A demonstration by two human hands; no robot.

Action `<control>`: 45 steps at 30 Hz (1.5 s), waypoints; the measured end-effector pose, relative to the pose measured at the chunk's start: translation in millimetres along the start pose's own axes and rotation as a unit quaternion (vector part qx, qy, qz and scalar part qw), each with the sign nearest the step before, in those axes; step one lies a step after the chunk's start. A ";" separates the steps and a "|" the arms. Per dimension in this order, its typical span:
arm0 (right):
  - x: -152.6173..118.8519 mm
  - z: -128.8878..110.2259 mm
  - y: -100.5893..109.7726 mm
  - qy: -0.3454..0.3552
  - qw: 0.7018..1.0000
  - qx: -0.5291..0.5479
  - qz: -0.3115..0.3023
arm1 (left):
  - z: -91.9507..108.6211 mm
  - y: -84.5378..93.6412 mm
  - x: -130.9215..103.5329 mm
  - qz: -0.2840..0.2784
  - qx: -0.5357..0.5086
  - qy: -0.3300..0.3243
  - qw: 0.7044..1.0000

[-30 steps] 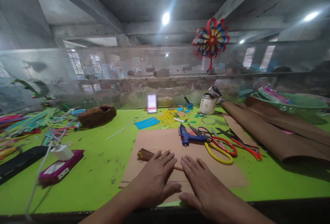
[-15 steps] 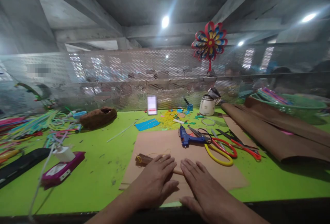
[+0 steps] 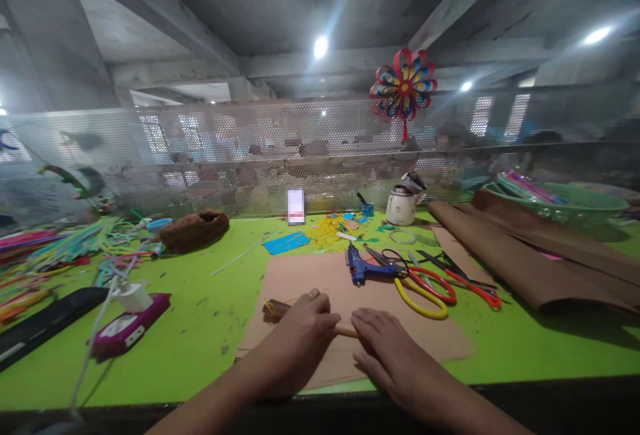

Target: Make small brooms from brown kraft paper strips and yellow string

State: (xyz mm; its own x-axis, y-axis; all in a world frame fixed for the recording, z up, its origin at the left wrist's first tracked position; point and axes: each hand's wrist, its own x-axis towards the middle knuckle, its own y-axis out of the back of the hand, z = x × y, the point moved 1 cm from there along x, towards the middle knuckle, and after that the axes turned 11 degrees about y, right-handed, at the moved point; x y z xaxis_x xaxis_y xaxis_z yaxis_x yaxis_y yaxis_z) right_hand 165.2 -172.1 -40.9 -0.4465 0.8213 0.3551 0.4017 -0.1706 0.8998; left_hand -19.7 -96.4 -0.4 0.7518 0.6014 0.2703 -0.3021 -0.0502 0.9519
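Observation:
A thin brown rolled stick [image 3: 346, 332], perhaps paper, lies across a sheet of brown paper [image 3: 310, 275]. My left hand [image 3: 305, 325] has its fingers curled over the stick's left part. Flat on its right end rests my right hand [image 3: 387, 348], fingers stretched out. Just past my left hand is a small brown bundle [image 3: 273, 312] with yellow string around it, partly hidden by that hand. Further up the sheet lie a blue glue gun [image 3: 367, 268] and scissors with yellow handles [image 3: 423, 301].
Red-handled scissors [image 3: 480, 288] and a large brown paper roll [image 3: 525, 261] lie to the right. A white flask [image 3: 401, 206], yellow scraps [image 3: 327, 231] and a phone [image 3: 295, 206] stand or lie behind. At left is a purple power strip [image 3: 133, 331] with a cable.
My left hand has gone from lying flat to curled fingers around the stick. The right hand stays flat on it, its fingers slightly shifted. The view has moved slightly.

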 end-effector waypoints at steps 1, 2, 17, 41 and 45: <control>0.5 3.7 0.7 -0.009 1.000 -0.002 0.026 | 0.3 1.5 -0.1 -0.003 -0.005 0.002 1.000; 0.9 7.9 1.7 -0.018 0.999 -0.007 0.048 | 0.2 2.7 0.1 -0.007 -0.013 0.005 1.000; -0.8 34.8 13.9 0.067 0.997 -0.027 -0.006 | -27.1 -15.1 17.2 -0.049 -0.041 -0.051 0.997; 6.2 36.9 29.4 0.049 0.997 -0.009 -0.062 | -29.2 -9.5 10.2 -0.017 -0.098 -0.054 0.994; 18.3 29.6 29.4 0.027 0.999 0.011 -0.046 | -30.6 -8.6 10.6 -0.002 -0.083 -0.028 0.996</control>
State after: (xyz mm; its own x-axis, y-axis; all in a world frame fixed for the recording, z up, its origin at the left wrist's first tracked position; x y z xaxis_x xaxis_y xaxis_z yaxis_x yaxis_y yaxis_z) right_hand 192.5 -146.0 -15.5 -0.5237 0.8028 0.2850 0.3749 -0.0832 0.9233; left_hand -27.0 -65.2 -10.1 0.7839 0.5549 0.2785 -0.3884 0.0883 0.9173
